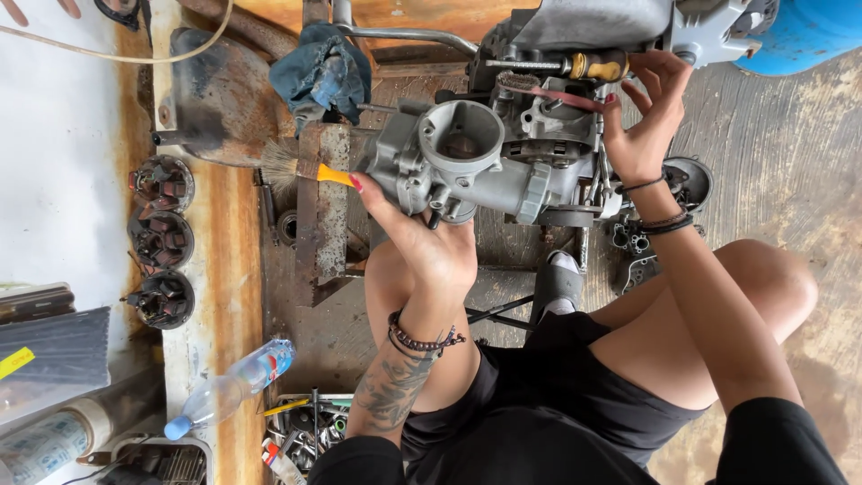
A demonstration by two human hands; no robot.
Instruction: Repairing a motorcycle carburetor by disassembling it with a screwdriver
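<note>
We found a stained, rust-streaked workshop floor [233, 269], with a plastic bottle [235, 386] and three dark round parts [162, 241] lying beside a white wall. Our left hand [422, 238] gripped a grey metal carburettor [467, 162] from below, held above the floor. Our right hand [642, 117], fingers half curled, pinched a yellow-handled screwdriver [593, 65] at the carburettor's far side.

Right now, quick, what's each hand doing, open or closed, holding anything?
Left hand: closed on the grey metal carburetor, yellow-handled bristle brush beside its fingers.
Right hand: fingers curled at the carburetor's far side, near a yellow-handled screwdriver; grip cannot be told.
</note>
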